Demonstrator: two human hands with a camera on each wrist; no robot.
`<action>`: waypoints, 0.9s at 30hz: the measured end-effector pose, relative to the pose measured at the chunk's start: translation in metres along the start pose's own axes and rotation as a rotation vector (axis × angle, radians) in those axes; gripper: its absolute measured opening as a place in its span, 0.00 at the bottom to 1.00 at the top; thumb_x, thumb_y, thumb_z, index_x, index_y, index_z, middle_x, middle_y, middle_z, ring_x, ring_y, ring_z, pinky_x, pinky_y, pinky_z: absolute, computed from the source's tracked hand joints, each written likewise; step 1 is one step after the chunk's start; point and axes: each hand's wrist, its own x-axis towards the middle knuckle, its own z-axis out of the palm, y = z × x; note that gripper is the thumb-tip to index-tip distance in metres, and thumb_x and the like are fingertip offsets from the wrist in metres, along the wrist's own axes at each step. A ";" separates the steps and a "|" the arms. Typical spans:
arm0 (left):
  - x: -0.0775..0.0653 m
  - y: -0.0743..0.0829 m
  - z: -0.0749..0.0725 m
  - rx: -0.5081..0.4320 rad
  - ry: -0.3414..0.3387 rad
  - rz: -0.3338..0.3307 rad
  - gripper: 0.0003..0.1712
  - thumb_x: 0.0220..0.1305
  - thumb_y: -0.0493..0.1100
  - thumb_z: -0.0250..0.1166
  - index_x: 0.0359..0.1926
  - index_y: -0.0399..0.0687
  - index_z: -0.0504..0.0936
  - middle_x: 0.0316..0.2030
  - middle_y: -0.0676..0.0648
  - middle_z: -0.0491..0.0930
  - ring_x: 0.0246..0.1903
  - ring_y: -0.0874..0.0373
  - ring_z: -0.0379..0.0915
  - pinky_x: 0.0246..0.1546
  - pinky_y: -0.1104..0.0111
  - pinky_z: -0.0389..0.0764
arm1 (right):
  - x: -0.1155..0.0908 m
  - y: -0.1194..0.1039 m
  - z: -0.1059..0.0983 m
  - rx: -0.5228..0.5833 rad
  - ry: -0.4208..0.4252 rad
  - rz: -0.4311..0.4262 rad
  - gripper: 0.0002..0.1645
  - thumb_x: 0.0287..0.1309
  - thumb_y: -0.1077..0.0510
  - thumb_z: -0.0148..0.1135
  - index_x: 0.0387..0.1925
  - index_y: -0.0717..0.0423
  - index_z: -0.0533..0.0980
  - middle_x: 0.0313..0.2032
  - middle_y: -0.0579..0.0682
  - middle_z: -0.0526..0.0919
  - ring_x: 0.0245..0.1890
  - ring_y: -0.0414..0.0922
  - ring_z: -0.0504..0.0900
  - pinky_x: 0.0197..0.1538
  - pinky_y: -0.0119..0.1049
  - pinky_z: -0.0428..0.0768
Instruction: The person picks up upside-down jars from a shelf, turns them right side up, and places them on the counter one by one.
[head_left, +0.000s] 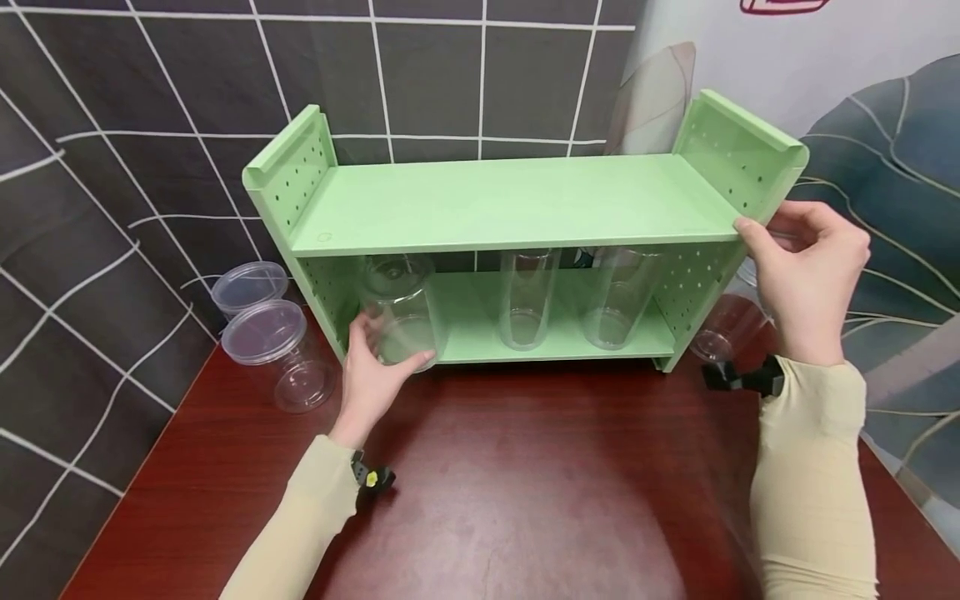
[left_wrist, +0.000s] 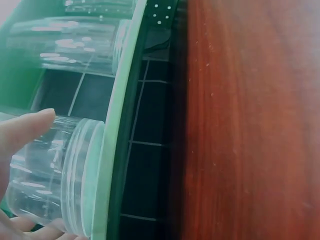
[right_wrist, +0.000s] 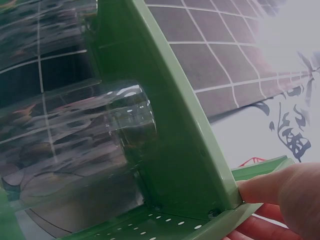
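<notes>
A light green two-tier rack stands on the table. On the left of its lower shelf is a clear plastic jar, its ridged end down against the shelf in the left wrist view. My left hand holds this jar, thumb across the front and fingers round the far side. With my right hand I grip the rack's right side panel, the thumb pressing at the front corner of the upper shelf. Two taller clear jars, a narrow one and another, stand further right on the lower shelf.
Left of the rack, clear jars with wide lids stand on the dark red table. Another clear jar is beside the rack's right side, partly behind my right hand. A dark gridded wall covering hangs close behind.
</notes>
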 end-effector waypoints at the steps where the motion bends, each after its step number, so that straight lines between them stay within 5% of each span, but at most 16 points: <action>1: -0.003 0.000 -0.002 -0.006 -0.002 0.012 0.62 0.45 0.51 0.85 0.75 0.45 0.58 0.67 0.47 0.71 0.68 0.49 0.65 0.68 0.58 0.67 | 0.000 0.000 0.000 0.002 0.000 0.001 0.20 0.56 0.57 0.76 0.52 0.52 0.86 0.39 0.41 0.85 0.37 0.35 0.83 0.46 0.23 0.80; 13: -0.038 0.002 -0.025 0.014 0.017 0.082 0.59 0.45 0.46 0.86 0.74 0.47 0.61 0.67 0.44 0.71 0.65 0.48 0.67 0.66 0.53 0.68 | 0.002 0.006 0.000 -0.055 0.018 -0.042 0.20 0.58 0.54 0.74 0.53 0.49 0.86 0.41 0.40 0.86 0.37 0.34 0.83 0.49 0.24 0.80; 19: -0.051 -0.002 -0.028 0.002 -0.002 0.167 0.57 0.45 0.45 0.86 0.74 0.51 0.65 0.68 0.50 0.70 0.65 0.49 0.69 0.67 0.51 0.68 | -0.008 0.002 0.004 -0.054 0.066 -0.053 0.26 0.60 0.55 0.73 0.60 0.44 0.80 0.52 0.45 0.84 0.44 0.35 0.83 0.55 0.27 0.78; 24: -0.059 0.001 -0.028 0.076 -0.003 0.260 0.60 0.40 0.47 0.87 0.75 0.55 0.67 0.62 0.49 0.75 0.59 0.54 0.72 0.62 0.53 0.72 | -0.039 -0.014 0.013 0.104 0.166 -0.231 0.29 0.55 0.64 0.74 0.59 0.50 0.78 0.55 0.48 0.81 0.54 0.45 0.80 0.61 0.32 0.75; 27: -0.061 0.006 -0.027 0.119 -0.014 0.303 0.62 0.38 0.50 0.88 0.75 0.56 0.67 0.64 0.50 0.75 0.60 0.56 0.71 0.61 0.53 0.71 | -0.066 -0.030 0.019 0.228 0.097 -0.382 0.29 0.50 0.69 0.75 0.56 0.61 0.80 0.55 0.54 0.82 0.57 0.49 0.79 0.65 0.38 0.73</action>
